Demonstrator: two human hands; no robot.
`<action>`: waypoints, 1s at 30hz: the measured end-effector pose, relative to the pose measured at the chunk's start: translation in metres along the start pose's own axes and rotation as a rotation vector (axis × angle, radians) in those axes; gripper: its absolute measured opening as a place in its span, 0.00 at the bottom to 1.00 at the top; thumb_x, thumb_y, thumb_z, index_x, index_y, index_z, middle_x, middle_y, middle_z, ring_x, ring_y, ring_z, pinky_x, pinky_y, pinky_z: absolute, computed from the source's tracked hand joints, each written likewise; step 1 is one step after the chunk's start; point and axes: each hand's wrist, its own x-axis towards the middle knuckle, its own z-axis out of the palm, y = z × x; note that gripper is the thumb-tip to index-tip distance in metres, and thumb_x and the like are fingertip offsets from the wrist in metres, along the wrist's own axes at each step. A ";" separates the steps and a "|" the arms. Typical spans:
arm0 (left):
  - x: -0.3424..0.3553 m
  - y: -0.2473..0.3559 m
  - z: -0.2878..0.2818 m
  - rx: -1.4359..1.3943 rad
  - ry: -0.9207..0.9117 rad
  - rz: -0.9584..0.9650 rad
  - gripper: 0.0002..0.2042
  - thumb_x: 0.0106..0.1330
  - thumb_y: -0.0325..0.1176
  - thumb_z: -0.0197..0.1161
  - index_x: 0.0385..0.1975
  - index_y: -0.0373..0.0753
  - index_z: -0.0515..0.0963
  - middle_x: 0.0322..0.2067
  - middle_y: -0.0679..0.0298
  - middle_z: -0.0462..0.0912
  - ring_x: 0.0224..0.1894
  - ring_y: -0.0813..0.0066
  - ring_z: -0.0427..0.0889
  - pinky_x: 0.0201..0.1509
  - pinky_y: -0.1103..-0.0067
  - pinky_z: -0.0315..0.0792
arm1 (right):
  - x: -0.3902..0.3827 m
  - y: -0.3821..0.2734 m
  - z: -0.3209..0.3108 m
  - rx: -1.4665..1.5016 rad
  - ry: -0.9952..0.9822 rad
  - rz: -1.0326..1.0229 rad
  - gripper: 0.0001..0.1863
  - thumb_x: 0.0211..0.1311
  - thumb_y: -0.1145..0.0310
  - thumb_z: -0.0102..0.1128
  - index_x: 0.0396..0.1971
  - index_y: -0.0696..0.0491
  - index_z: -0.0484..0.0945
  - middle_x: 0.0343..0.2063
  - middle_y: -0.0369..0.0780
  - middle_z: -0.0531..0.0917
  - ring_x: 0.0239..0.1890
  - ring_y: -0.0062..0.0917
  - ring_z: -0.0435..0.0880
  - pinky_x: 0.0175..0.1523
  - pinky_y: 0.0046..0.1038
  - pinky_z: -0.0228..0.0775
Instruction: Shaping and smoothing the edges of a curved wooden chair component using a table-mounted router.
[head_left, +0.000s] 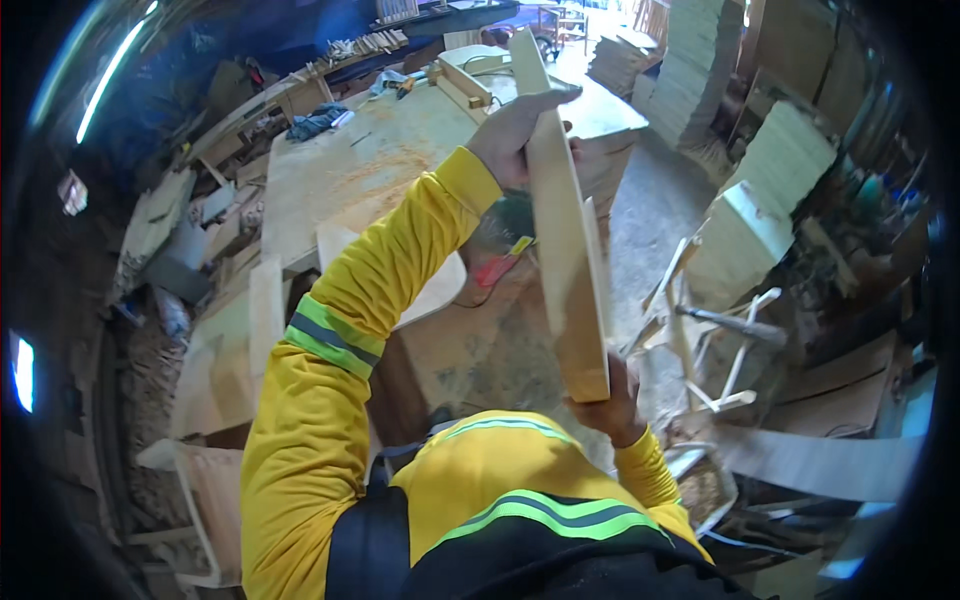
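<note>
Spanning the middle of the scene from far to near, a long wooden board (562,250) is held up in front of the person's body, its near end leaning to the right. It is pale tan and straight-sided, with a flat, smooth-looking broad face, a squared near end and a darker, shadowed patch toward that end; a thinner pale strip (594,255) shows along its right edge, and whether the two are joined cannot be told. The left hand (518,135) is wrapped across the board toward its far end, fingertips showing past the right edge. The right hand (612,402) clasps the near end from beneath and the right, partly hidden by the wood. Beyond, to the far left, stands a worktable (310,195) with wood shavings (385,180) and a dark blue cloth (320,121). Left of the board, lower down, lies a red and yellow object (502,264); any print on it is too small to read. To the right are pale wooden frames (745,355), and a tall stack of sheets (690,65) rises farther off.
</note>
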 end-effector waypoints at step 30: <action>-0.354 0.053 -0.123 0.276 0.347 0.611 0.52 0.38 0.27 0.63 0.73 0.40 0.53 0.49 0.46 0.74 0.29 0.61 0.81 0.29 0.69 0.79 | 0.033 0.180 0.253 1.212 -0.199 0.972 0.22 0.64 0.47 0.59 0.38 0.55 0.77 0.28 0.34 0.78 0.27 0.20 0.77 0.33 0.24 0.70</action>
